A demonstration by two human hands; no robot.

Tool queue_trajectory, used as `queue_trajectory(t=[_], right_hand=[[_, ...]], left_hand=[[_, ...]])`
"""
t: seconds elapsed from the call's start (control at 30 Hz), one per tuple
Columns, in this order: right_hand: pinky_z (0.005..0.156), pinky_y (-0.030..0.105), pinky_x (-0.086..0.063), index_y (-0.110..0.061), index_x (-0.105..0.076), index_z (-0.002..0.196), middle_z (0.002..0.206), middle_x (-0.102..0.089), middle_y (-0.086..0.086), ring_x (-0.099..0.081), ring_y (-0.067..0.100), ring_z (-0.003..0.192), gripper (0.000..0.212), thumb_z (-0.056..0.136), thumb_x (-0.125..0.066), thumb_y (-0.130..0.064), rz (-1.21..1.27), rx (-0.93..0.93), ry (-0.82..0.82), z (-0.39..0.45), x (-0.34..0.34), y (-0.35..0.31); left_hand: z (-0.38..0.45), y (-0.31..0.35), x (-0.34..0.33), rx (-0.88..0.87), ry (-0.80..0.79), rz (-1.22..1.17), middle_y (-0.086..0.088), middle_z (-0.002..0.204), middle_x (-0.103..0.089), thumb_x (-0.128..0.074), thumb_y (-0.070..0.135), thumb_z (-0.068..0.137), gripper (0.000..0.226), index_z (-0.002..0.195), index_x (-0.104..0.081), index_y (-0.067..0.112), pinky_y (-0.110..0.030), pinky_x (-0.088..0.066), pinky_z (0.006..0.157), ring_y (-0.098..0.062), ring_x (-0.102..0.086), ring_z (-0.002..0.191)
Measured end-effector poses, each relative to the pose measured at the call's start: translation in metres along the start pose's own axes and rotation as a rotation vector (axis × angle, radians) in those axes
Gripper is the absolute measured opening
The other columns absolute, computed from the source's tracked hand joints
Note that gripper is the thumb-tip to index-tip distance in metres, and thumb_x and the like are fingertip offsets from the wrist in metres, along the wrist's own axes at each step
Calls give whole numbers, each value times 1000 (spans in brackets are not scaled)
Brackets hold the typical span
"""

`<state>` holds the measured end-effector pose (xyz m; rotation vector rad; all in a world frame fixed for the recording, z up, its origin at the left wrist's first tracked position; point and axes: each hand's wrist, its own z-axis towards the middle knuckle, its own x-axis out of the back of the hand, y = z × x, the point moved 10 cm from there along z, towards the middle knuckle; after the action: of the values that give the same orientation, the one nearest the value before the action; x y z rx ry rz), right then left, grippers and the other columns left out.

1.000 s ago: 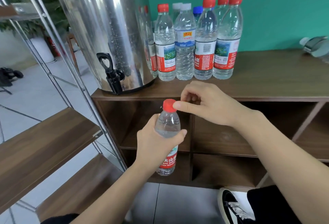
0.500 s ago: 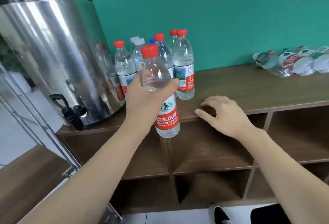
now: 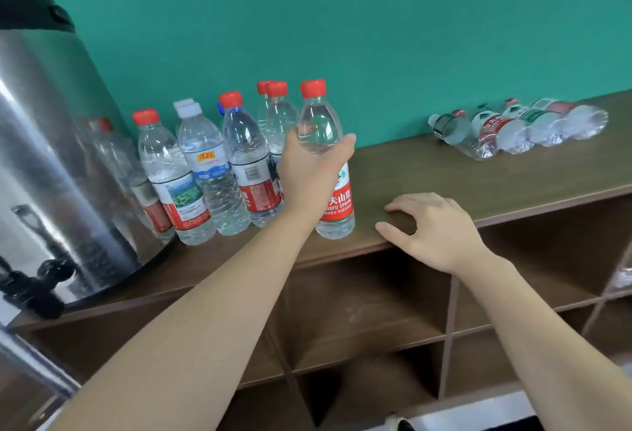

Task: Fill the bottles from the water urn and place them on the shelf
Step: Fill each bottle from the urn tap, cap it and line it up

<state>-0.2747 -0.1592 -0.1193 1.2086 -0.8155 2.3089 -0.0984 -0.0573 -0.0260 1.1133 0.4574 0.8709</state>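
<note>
Capped bottle (image 3: 323, 157), grasped by left hand (image 3: 309, 170), is set beside filled bottles (image 3: 219, 170) near shelf (image 3: 444, 170) front edge; right hand (image 3: 434, 228) is rested there loosely curled, grasping nothing; empties (image 3: 519, 127) at back edge are left unfilled.

Both forearms bare, no sleeves; hands ungloved; black-white shoe (image 3: 398, 424) at bottom edge.

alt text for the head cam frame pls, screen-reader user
A person's left hand grips a red-capped water bottle, standing it on a wooden shelf top beside a cluster of upright bottles next to a steel urn. The right hand rests on the shelf edge; empty bottles lie at the far right.
</note>
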Motion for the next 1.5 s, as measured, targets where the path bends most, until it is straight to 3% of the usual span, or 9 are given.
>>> queue_trajectory(t=[0.23, 0.37, 0.43, 0.57, 0.73, 0.93, 1.23, 1.37, 1.5], right_hand=[[106, 40, -39, -37, -68, 120, 133, -63, -17, -52, 14, 130, 58, 88, -40, -77, -37, -37, 9, 6, 2, 14], [103, 40, -42, -38, -69, 117, 129, -65, -18, -55, 14, 125, 63, 84, -34, -78, -36, -42, 24, 7, 3, 17], [103, 40, -41, -37, -69, 117, 130, -64, -17, -54, 15, 126, 59, 87, -38, -76, -36, -36, 25, 6, 3, 17], [106, 41, -40, -34, -68, 121, 132, -64, -14, -53, 16, 128, 68, 85, -32, -80, -33, -40, 18, 4, 4, 12], [111, 44, -41, -26, -47, 146, 143, -58, -6, -52, 19, 133, 83, 82, -54, -79, 124, -36, -156, 14, -10, -21], [93, 24, -41, -23, -48, 146, 138, -62, -5, -58, 10, 114, 82, 78, -79, -56, 516, -61, -262, 43, -22, -47], [111, 40, -44, -18, -53, 146, 141, -61, 1, -56, 20, 130, 84, 77, -80, -57, 543, -174, -222, 97, -48, -24], [100, 30, -45, -18, -67, 134, 130, -68, 3, -61, 17, 121, 64, 79, -83, -46, 579, -205, -160, 116, -56, -22], [105, 34, -47, -16, -72, 127, 124, -72, 4, -63, 17, 119, 50, 85, -79, -42, 587, -228, -139, 127, -64, -23]], left_hand=[[0, -1, -29, -140, -9, 67, 12, 99, -63, -84, 38, 84, 47, 112, -48, 29, -3, -43, 64, 11, -62, 83], [-1, -15, -27, -153, -73, 199, 7, 117, -65, -82, 56, 78, 61, 121, -47, 30, -34, -56, 92, -9, -65, 107], [-13, -27, -18, -151, -148, 292, 8, 123, -67, -79, 60, 81, 64, 127, -48, 28, -40, -58, 96, -9, -66, 111], [-38, -43, 25, -318, -190, 690, 8, 129, -68, -60, 68, 91, 65, 138, -54, 24, -36, -57, 94, -9, -65, 114], [-47, -66, 57, -357, -185, 1118, 7, 118, -72, -52, 62, 99, 47, 121, -68, 24, -25, -45, 82, -15, -68, 108], [-47, -69, 59, -366, -172, 1161, 4, 114, -69, -49, 62, 99, 48, 114, -70, 21, -30, -45, 84, -18, -63, 107], [-47, -71, 60, -396, -137, 1140, 3, 103, -69, -56, 60, 96, 45, 106, -72, 19, -28, -37, 78, -19, -63, 101], [-47, -73, 60, -421, -123, 1130, 4, 91, -69, -47, 63, 92, 51, 96, -72, 19, -28, -39, 73, -20, -65, 90], [-48, -71, 59, -452, -94, 1113, 3, 83, -68, -44, 63, 89, 54, 89, -73, 18, -30, -45, 69, -21, -65, 83]])
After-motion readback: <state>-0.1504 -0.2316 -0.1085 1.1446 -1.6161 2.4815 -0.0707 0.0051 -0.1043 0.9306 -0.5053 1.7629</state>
